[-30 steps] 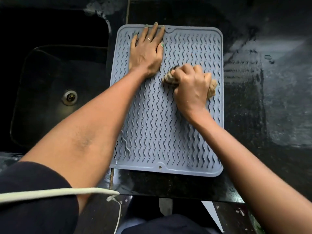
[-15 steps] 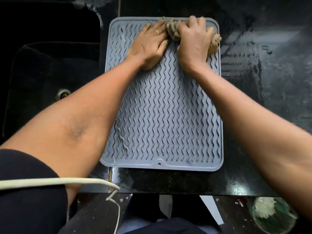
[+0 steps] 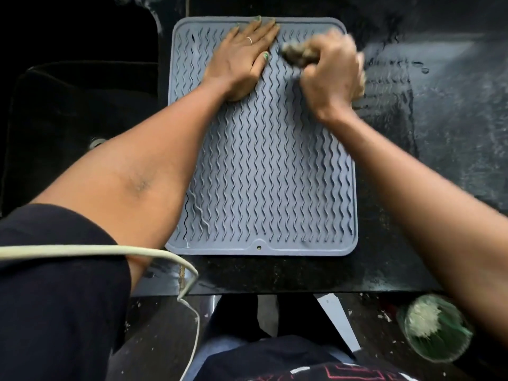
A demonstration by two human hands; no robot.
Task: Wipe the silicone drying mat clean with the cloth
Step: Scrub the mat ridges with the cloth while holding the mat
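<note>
The grey mat lies flat on the black counter, its long sides running away from the person, its wavy ridges showing over most of its surface and a small hole in the middle of the near rim. On its far right corner sits the cloth — a bunched, brownish wad, blurred, pressed against the mat. The right hand grips it, fingers curled over the top with the knuckles up; a bit of cloth pokes out to the left of the fist and more at the mat's right edge. Just beside it, the left hand lies flat on the mat with fingers straight and together, tips at the far rim, a ring on one finger — it holds nothing, only presses down. Both forearms reach across the mat from the near side. To the left of the mat is a dark sink. A pale cord crosses the left sleeve. Below the counter edge, lower right, is a blurred round green thing.
</note>
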